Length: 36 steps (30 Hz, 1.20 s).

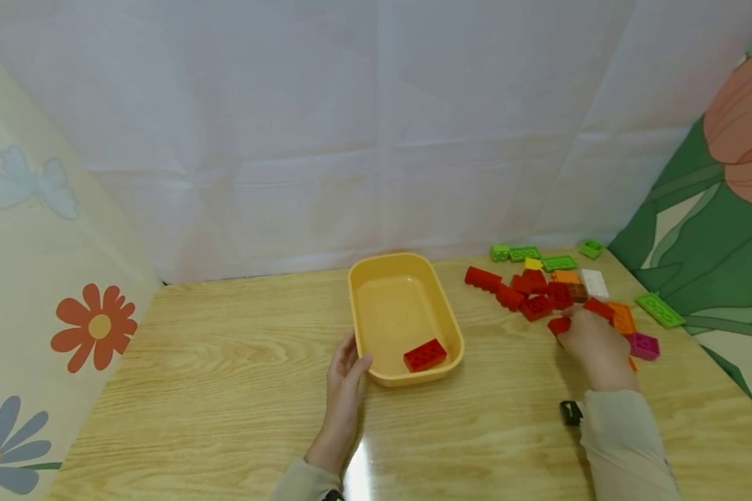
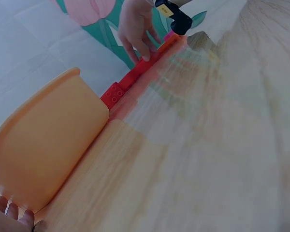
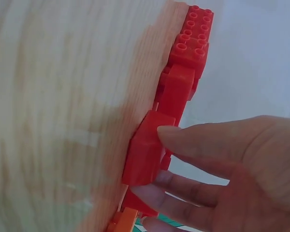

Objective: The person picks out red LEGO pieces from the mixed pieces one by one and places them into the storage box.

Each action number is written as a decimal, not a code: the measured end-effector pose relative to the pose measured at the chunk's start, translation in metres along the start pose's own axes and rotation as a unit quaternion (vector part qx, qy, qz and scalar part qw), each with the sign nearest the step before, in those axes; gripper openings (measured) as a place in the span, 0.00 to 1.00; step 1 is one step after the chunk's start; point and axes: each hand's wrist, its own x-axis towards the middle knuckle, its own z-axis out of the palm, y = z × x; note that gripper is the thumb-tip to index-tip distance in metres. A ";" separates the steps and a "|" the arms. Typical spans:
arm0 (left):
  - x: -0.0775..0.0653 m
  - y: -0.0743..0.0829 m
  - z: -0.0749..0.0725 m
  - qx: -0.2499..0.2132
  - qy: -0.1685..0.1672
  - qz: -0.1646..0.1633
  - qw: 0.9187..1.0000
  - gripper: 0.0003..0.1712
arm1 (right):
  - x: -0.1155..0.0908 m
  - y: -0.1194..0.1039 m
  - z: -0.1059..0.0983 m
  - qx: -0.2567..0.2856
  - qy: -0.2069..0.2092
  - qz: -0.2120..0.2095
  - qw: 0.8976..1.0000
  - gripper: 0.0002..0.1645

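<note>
A yellow plastic bin [image 1: 393,306] stands on the table with one red building brick [image 1: 425,355] inside, at its near end. My left hand [image 1: 345,383] holds the bin's near left side, thumb at the rim and fingers along the outer wall. In the left wrist view, its fingertips [image 2: 12,211] touch the bin's wall [image 2: 53,145]. Over at the pile on the right, my right hand [image 1: 595,348] pinches a red brick [image 3: 147,150] between thumb and fingers, low by the tabletop. More red bricks [image 1: 537,306] lie just beyond that hand.
Green bricks [image 1: 559,262], a white brick [image 1: 594,284], orange bricks [image 1: 622,317] and a magenta brick [image 1: 644,346] are scattered around the red ones. Behind the table [image 1: 225,362] hangs a white cloth [image 1: 276,139]. Patterned panels [image 1: 727,209] flank both sides.
</note>
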 end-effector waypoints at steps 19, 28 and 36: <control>0.001 0.000 0.001 0.000 0.010 0.003 1.000 0.33 | -0.017 -0.033 -0.013 0.009 0.062 -0.055 0.997 0.32; -0.002 -0.001 0.001 0.002 0.008 -0.002 1.000 0.33 | -0.032 -0.048 -0.018 0.001 0.097 -0.092 0.991 0.31; -0.001 0.001 0.000 0.001 0.004 0.003 1.000 0.33 | -0.042 -0.066 -0.019 -0.005 0.148 -0.132 0.980 0.29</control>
